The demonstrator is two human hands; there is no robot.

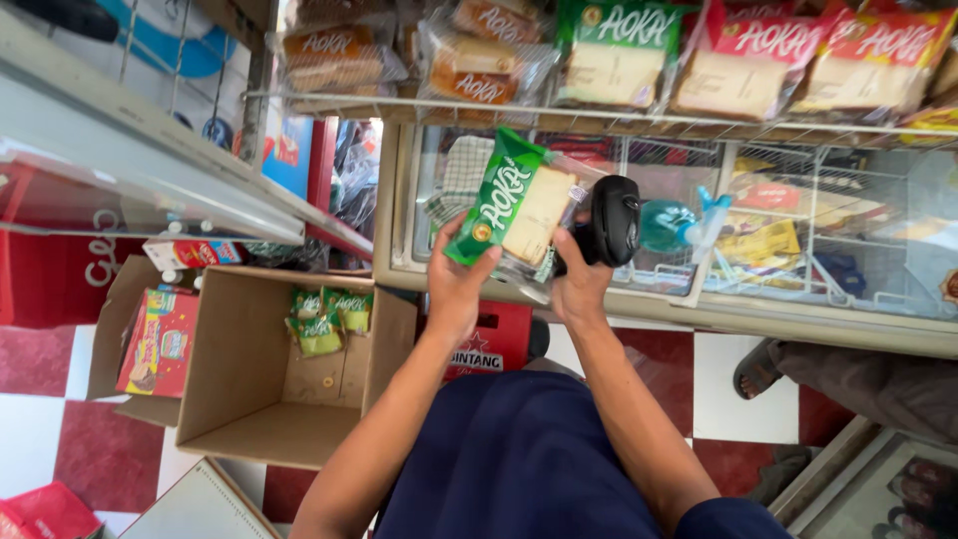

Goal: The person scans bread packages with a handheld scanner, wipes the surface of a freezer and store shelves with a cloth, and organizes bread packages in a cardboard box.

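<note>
Head view: left hand [461, 284] grips a green bread packet [519, 205], right hand [579, 284] clutches a black scanner [614, 222].

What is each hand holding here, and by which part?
Left hand grips the green bread packet by its lower end; right hand holds a black handheld scanner by its handle.

We hold a wrapped bread packet [514, 205] in front of a glass case [798, 299], below a wire shelf [599, 120] of more packets. Left, on the floor [40, 419], sits a cardboard box [249, 399] (several small packets [324, 319] inside).
</note>
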